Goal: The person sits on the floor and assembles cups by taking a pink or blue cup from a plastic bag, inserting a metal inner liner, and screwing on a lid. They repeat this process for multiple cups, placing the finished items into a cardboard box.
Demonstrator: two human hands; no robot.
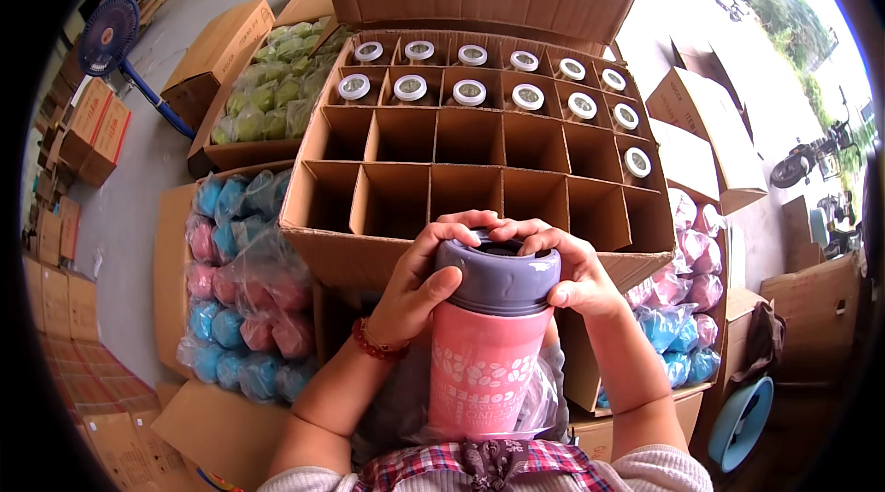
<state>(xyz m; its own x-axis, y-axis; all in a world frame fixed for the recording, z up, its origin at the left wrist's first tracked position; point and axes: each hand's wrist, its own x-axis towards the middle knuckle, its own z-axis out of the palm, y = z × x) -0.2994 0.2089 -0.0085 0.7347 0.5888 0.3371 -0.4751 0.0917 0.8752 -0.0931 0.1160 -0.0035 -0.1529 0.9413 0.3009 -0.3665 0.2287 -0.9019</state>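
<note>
Both hands clasp the grey lid (498,275) of a pink cup (486,367) held upright close to the body. The left hand (419,284) curls its fingers (452,226) over the lid's rim, thumb pressed on its side; the right hand (572,275) mirrors it. Just beyond the fingertips stands a divided carton (479,178).

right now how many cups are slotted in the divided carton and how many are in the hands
white-lidded cups in the divided carton: 13
pink cup with purple lid, gripped by left hand and right hand: 1
total: 14
</note>
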